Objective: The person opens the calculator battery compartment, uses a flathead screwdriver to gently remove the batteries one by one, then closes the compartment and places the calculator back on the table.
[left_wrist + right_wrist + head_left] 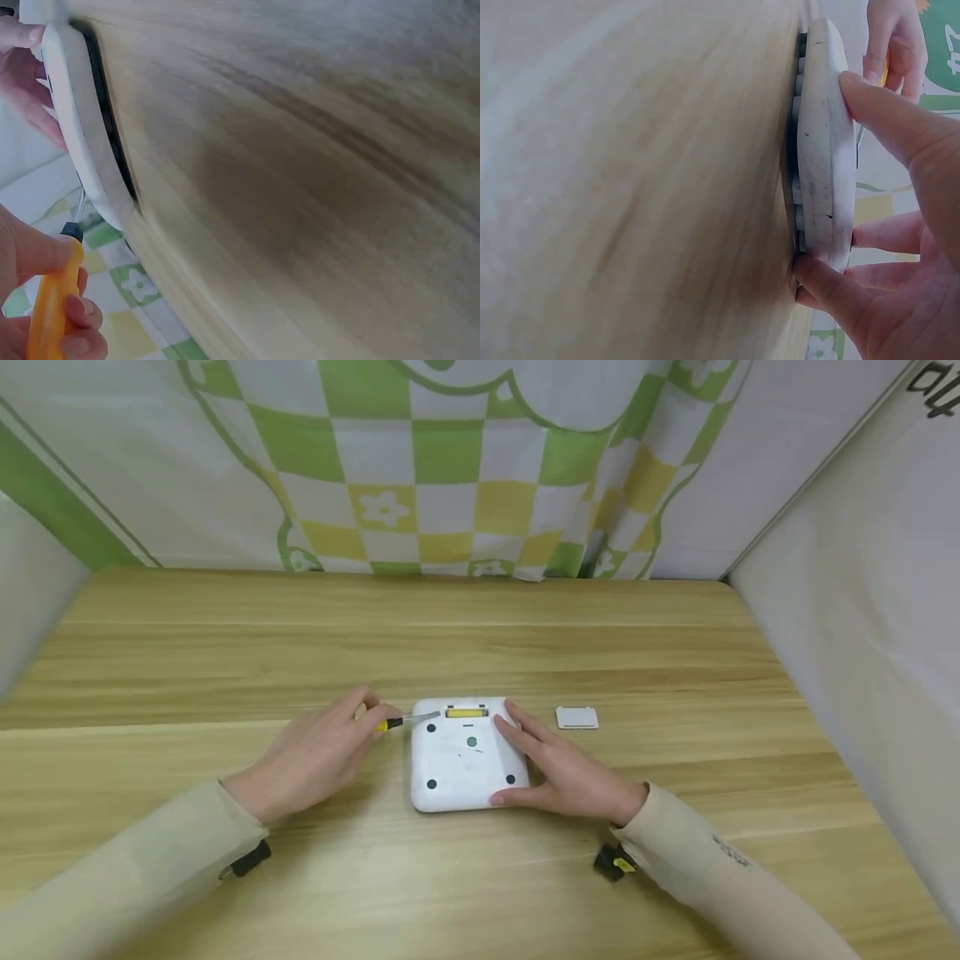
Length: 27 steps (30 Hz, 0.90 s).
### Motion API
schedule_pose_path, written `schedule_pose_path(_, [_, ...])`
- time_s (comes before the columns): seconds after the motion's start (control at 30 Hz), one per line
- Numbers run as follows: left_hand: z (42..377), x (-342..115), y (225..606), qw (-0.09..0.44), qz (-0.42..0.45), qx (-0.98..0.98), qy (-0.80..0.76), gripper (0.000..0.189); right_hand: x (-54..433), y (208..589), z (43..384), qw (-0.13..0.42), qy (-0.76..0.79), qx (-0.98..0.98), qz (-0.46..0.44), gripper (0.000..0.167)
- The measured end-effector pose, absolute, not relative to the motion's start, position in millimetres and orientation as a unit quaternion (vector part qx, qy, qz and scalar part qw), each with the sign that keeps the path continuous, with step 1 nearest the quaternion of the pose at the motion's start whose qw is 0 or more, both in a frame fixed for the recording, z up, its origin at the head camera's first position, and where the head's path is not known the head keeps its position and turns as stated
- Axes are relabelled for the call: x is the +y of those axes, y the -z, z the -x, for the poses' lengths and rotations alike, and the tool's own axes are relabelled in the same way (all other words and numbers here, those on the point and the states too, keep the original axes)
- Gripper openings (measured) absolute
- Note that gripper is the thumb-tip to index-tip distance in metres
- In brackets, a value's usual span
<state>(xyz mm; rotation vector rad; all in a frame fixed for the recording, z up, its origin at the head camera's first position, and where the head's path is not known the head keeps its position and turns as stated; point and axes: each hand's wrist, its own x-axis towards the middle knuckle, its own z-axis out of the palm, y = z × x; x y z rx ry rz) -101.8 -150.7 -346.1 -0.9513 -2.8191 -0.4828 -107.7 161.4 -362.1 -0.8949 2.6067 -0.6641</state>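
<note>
Pale sleeves [157, 860] come in from both lower corners, nearest the head camera, each leading to a bare hand over the wooden tabletop [420, 877]. Between the two hands, the white device [457, 777] lies flat with its footed face up and its keys, glimpsed in the right wrist view, toward the wood. The left hand [315, 752] has thumb and fingers wrapped around the yellow handle of a screwdriver [393, 724]. The right hand [570, 772] grips the device by its right side, thumb at the near edge and fingers spread toward the far corner.

What matters most seems to be how the tool lines up with the battery [467, 713]. The battery's long axis runs left to right, and the screwdriver's shaft points in from the left along nearly the same line, its tip over the device just beside the battery's left end. Whether the tip touches the casing cannot be told. The left hand commands that end; the right hand's fingertips are near the other.

The battery sits in an uncovered compartment [467, 707] close to the device's far edge. A white cover [577, 718] rests apart on the tabletop, to the right of the device.
</note>
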Motion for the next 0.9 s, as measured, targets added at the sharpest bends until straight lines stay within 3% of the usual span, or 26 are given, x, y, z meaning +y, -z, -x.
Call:
schedule_pose_path(0.33, [111.4, -145.9, 328.2, 0.028, 0.335, -0.932, 0.137, 0.03, 162.6, 363.3, 108.0, 0.15, 0.231, 0.907, 0.318, 0.095])
schedule_pose_path(0.63, [123.3, -133.7, 304.0, 0.036, 0.381, -0.922, 0.061, 0.027, 163.2, 363.9, 107.9, 0.145, 0.231, 0.906, 0.323, 0.094])
schedule_pose_path(0.9, [131.7, -123.8, 291.2, -0.005, 0.383, -0.923, 0.024, 0.03, 162.2, 363.1, 108.0, 0.149, 0.23, 0.907, 0.321, 0.094])
